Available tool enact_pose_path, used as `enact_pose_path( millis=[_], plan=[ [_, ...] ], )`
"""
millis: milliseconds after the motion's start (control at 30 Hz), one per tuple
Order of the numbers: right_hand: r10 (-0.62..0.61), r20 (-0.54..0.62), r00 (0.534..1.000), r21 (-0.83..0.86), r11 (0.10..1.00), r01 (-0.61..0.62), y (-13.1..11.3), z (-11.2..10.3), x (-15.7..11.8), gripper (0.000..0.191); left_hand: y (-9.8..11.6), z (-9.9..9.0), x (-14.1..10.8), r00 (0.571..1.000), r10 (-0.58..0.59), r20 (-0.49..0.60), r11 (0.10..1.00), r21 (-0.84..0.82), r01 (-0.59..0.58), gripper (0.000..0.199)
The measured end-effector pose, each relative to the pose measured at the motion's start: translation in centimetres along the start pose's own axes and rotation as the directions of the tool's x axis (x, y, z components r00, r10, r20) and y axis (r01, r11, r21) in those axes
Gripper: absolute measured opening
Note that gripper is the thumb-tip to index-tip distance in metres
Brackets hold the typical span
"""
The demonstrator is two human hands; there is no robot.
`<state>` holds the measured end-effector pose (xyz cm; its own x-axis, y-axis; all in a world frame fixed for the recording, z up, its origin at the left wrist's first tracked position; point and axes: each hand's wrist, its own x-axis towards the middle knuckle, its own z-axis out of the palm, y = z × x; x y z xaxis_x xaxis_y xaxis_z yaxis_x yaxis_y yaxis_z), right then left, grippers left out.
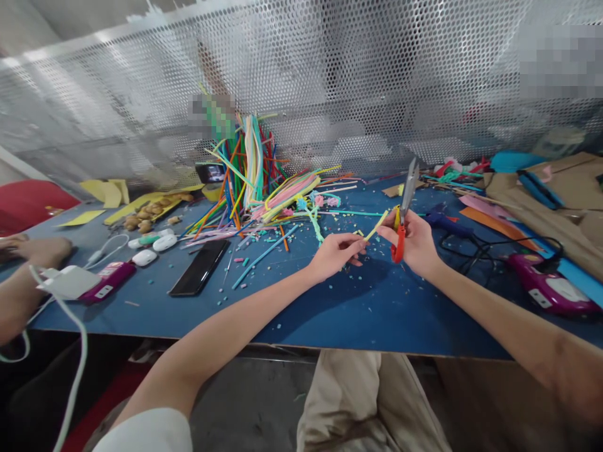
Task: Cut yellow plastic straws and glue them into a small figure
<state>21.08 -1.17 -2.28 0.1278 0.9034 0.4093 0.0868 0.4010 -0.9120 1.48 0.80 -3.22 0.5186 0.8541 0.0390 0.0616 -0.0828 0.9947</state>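
Note:
My left hand [336, 254] pinches a short yellow pipe cleaner [377, 225], which slants up toward my right hand. In my right hand [414, 242] is a pair of scissors [409, 188] with orange-red and yellow handles, the blades pointing up and away from me. The thumb and fingertips of that hand also touch the pipe cleaner's upper end. Just beyond my left hand lies a green twisted stem with blue and pink fluffy flowers [320, 201]. Small cut bits of several colours are scattered around both hands.
Bundled pipe cleaners [254, 163] stand at the back, near a perforated metal screen [377, 75]. A black phone [200, 269] lies to the left, with a purple power strip [108, 281] beyond it. On the right are another purple power strip [551, 285], a blue glue gun [447, 223] and coloured sheets. Another person's arm [28, 270] rests far left.

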Motion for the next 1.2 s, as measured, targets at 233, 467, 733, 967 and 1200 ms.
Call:
enact_pose_path(
  millis=[233, 467, 733, 967, 1200],
  plan=[
    [-0.002, -0.009, 1.000, 0.069, 0.998, 0.003, -0.1, -0.1, -0.1, 0.028, 0.2, 0.1, -0.1, 0.992, -0.123, 0.031, 0.968, -0.215, 0.127, 0.040],
    [0.001, -0.007, 1.000, 0.021, 1.000, -0.001, -0.2, 0.1, -0.1, 0.027, 0.0, 0.1, -0.1, 0.995, -0.096, 0.042, 0.976, -0.193, 0.102, 0.042],
    [0.077, 0.094, 0.993, -0.055, 0.996, -0.072, 0.0, -0.4, 0.1, 0.030, 0.0, 0.0, 0.0, 0.998, -0.053, -0.018, 0.984, -0.169, 0.049, 0.040],
    [0.199, 0.234, 0.952, -0.383, 0.919, -0.098, 0.5, -1.8, 0.7, 0.033, 0.9, -2.0, 0.9, 0.918, 0.169, -0.360, 0.957, -0.162, -0.240, 0.031],
    [0.266, 0.320, 0.909, -0.551, 0.833, -0.050, 0.5, -1.7, 0.6, 0.042, 1.0, -2.6, 1.0, 0.883, 0.274, -0.381, 0.958, 0.033, -0.284, 0.031]
  ],
)
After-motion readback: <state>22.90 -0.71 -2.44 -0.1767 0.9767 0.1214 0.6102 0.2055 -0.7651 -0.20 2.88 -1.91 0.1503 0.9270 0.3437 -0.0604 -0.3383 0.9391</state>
